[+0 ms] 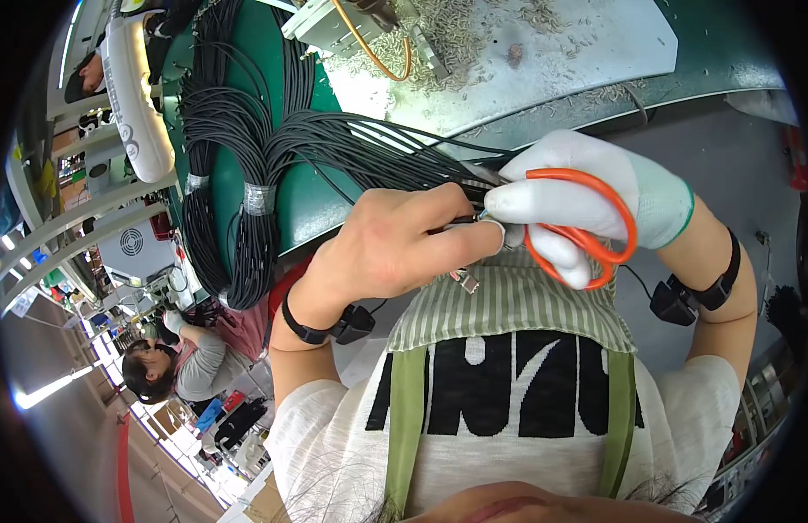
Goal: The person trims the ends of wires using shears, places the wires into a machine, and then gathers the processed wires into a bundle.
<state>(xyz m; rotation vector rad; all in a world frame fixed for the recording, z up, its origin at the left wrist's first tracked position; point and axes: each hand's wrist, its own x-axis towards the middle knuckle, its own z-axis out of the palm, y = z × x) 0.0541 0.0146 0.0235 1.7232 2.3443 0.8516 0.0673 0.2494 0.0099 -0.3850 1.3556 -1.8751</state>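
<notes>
Item, left hand [404, 240]: bare, thumb and forefinger pinched together on a thin dark cable [462, 220], in front of the person's waist, just beside the right fingertips.

Item, right hand [626, 179]: in a white glove with a pale green cuff, curled through the handles of a pair of scissors [596, 247], orange-handled. Blades mostly hidden by glove and cables; how far they are parted I cannot tell.

Item, small plug [468, 282]: metallic, hanging just below the left hand.

Item, black cables [351, 148]: a thick sheaf, running from the green table [312, 205] to the hands; one bunch bound with shiny tape [259, 199].

Item, white board [596, 52]: on the table beyond the hands, strewn with small pale scraps [456, 44].

Item, lamp [138, 96]: long, white, lit, at the left.

Item, apron [508, 301]: green-and-white striped, worn by the person, under the hands.

Item, co-worker [207, 362]: grey sleeve, white glove, well apart at the lower left.
</notes>
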